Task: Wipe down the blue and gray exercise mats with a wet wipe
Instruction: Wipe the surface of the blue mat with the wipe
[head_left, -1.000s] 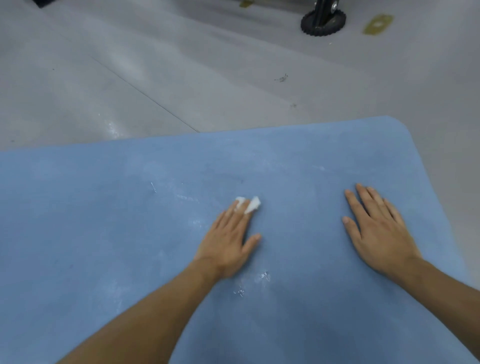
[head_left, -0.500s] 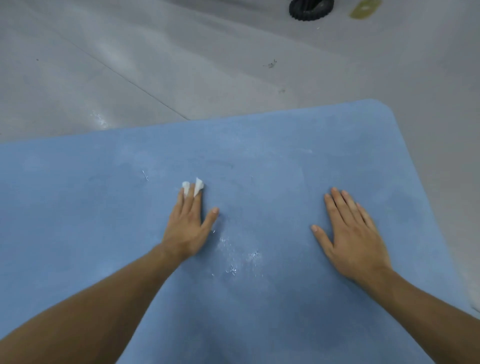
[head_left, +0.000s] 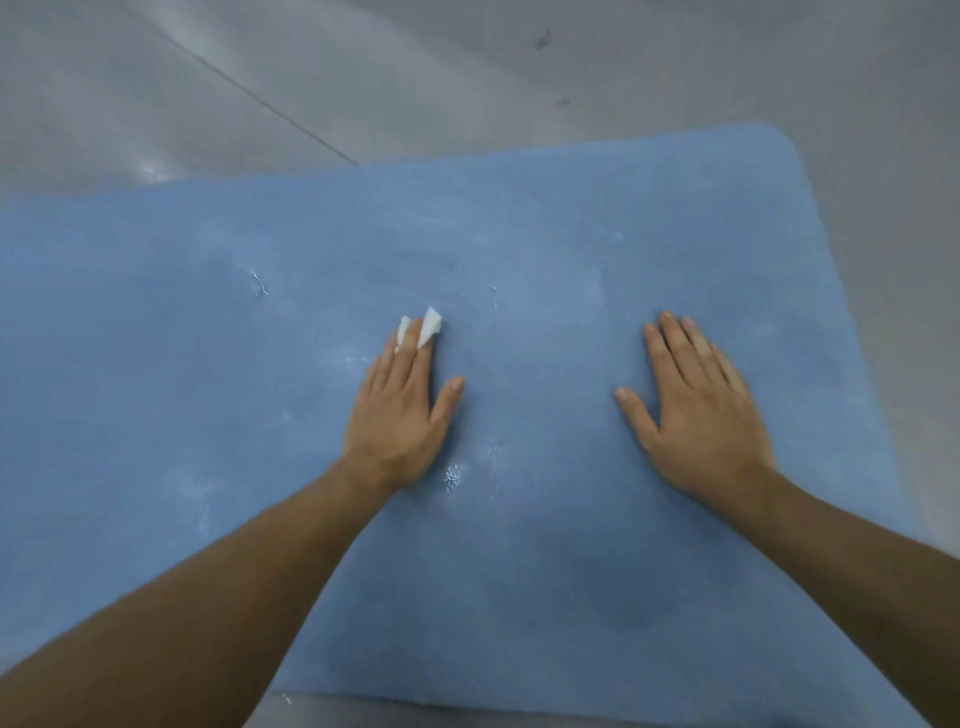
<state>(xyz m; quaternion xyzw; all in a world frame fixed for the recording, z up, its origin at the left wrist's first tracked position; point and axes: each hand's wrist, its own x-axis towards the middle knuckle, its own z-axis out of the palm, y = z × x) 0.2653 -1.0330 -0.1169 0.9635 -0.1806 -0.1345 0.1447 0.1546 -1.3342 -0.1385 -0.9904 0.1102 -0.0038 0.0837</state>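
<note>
Blue mat (head_left: 156, 415) fills most of frame, rounded corner at upper right, gray floor (head_left: 467, 78) beyond. Left hand (head_left: 400, 415) at centre: flat, fingers straight, thumb spread, fingertips pressing white wet wipe (head_left: 430, 325) onto mat. Right hand (head_left: 701, 410) right of centre: palm down, fingers extended, holding nothing. Forearms enter from lower corners.

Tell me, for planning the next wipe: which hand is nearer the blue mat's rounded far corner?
Right. The right hand lies flat, below and left of the rounded corner; the left hand, pressing the wet wipe, sits farther left.
</note>
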